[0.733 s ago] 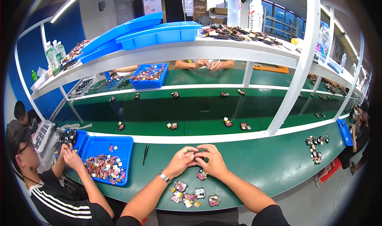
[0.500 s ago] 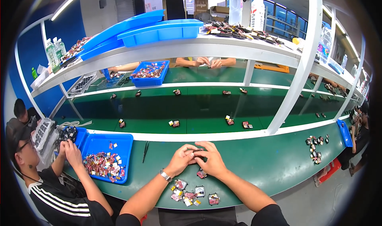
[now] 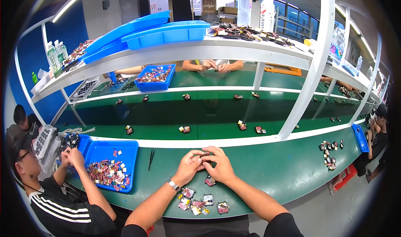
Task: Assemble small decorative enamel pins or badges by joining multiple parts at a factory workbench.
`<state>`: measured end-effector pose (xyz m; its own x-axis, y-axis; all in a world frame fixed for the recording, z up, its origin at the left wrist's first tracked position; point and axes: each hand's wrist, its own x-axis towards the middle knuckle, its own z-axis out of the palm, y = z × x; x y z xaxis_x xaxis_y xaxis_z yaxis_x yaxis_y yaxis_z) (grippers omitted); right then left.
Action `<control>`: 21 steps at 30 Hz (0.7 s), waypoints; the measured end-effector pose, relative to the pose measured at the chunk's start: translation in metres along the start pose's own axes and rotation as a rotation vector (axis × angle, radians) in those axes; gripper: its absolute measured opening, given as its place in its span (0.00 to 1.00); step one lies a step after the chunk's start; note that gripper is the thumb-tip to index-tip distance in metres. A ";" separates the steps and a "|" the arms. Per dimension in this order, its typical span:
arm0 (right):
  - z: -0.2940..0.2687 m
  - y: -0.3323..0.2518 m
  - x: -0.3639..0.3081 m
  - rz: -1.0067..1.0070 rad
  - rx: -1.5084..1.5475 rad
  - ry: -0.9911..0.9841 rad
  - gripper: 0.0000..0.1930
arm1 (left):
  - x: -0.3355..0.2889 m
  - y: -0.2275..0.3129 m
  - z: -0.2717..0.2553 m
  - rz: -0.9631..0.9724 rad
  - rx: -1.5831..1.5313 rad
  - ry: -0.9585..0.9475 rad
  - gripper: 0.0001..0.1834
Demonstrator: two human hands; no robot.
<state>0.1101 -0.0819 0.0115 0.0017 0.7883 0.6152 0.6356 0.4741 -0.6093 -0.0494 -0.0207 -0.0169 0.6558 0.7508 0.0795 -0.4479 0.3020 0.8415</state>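
My left hand (image 3: 189, 166) and my right hand (image 3: 219, 165) meet over the green workbench (image 3: 267, 170), fingers pinched together on a small dark part (image 3: 205, 155) held between them. A watch sits on my left wrist. Just below my right hand lies one small reddish part (image 3: 209, 181). Nearer the bench's front edge sits a cluster of several small packaged parts (image 3: 202, 202).
A blue tray (image 3: 131, 147) full of small colourful parts stands to my left, with black tweezers (image 3: 151, 158) beside it. A co-worker's hands (image 3: 71, 155) work at the tray's left. More parts (image 3: 330, 153) lie at right. A conveyor belt (image 3: 209, 112) carries scattered parts; blue bins (image 3: 167, 32) sit on the shelf.
My hands stay together on the small part, with only slight finger movement. The co-worker on the left keeps handling items by the tray.
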 end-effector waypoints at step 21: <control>-0.016 0.001 0.010 -0.188 -0.110 -0.054 0.10 | -0.002 0.007 -0.004 -0.123 -0.033 0.035 0.16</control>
<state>0.1231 -0.0792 0.0248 -0.1641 0.7115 0.6833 0.7016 0.5711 -0.4262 -0.0561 -0.0180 -0.0133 0.6856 0.7268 -0.0419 -0.3858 0.4116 0.8257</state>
